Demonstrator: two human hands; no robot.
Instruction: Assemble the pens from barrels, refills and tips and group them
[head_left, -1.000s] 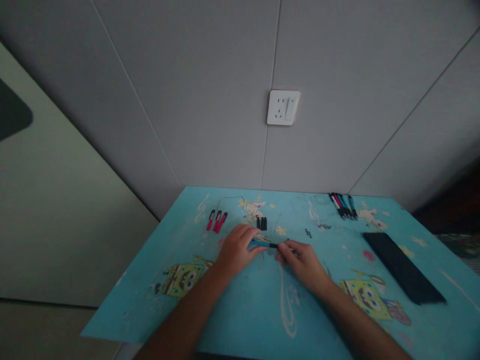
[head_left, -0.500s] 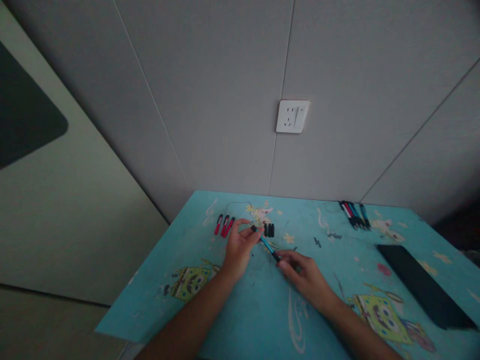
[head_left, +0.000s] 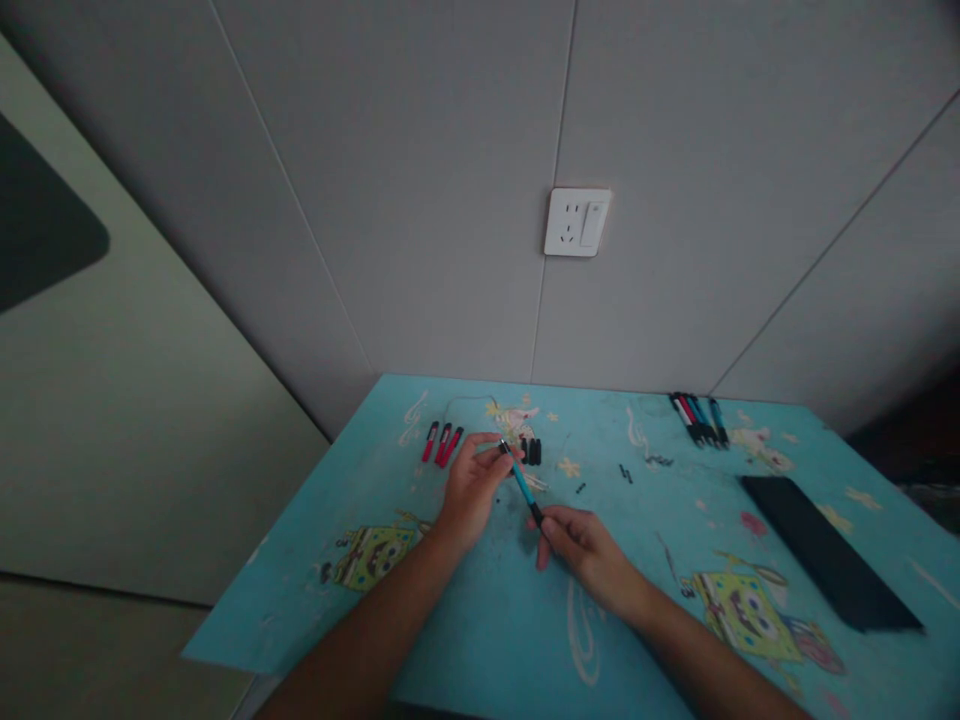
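Presently, on the blue cartoon-printed bench [head_left: 480, 640], three red pen parts [head_left: 442, 444] lie at the far left, with the left hand [head_left: 472, 487] just beside them, its fingers closed on the upper end of a blue pen [head_left: 520, 483]. The pen slants down to the right hand [head_left: 576, 541], whose fingers pinch its dark lower end, and small black caps [head_left: 532, 451] lie just behind it. Further right, small dark bits [head_left: 624, 473] are scattered, a row of assembled pens [head_left: 699, 418] sits at the far edge, and a black flat case [head_left: 821, 549] lies near the right side.
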